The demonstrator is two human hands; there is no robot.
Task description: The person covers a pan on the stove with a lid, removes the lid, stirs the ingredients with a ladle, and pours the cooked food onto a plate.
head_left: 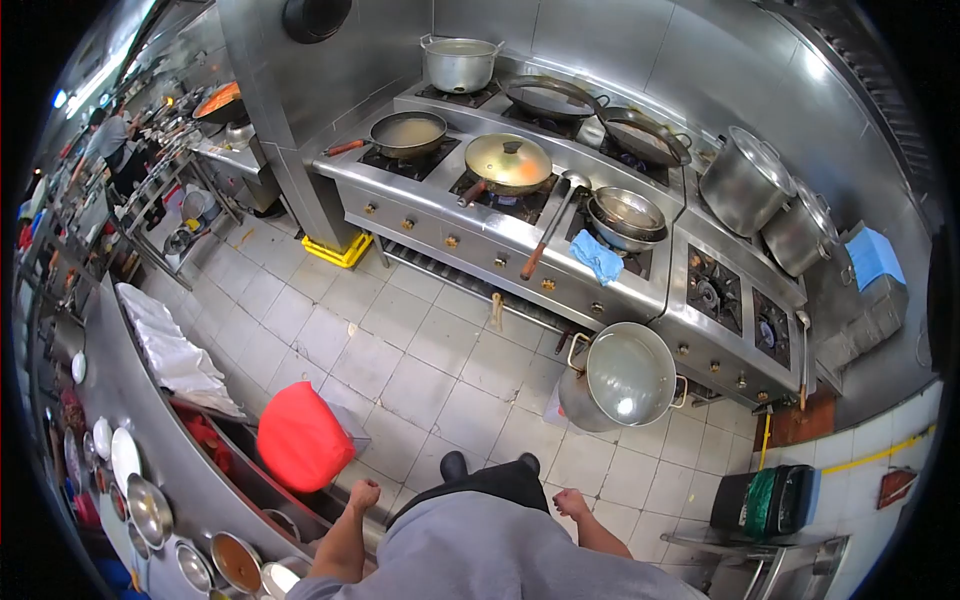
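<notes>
My left hand (365, 495) hangs at my side with its fingers curled in, and nothing shows in it. Nearest to it is a stool-like or bin-like thing with a red cover (303, 437), not touched. On the other side, my right hand (571, 503) is also loosely closed, with no object visible. Beyond it, a large two-handled pot (575, 400) of cloudy liquid stands in front of the stove (440, 237). On the stove, a frying pan has a gold lid (508, 160), and another pan (408, 133) holds pale liquid.
A ladle (548, 235), stacked metal bowls (627, 215) and a blue cloth (597, 257) lie on the stove. Tall pots (745, 180) stand at the back right. A black bin (765, 500) is at the right. Bowls of sauce (237, 560) line the left counter. A person (120, 150) works far left.
</notes>
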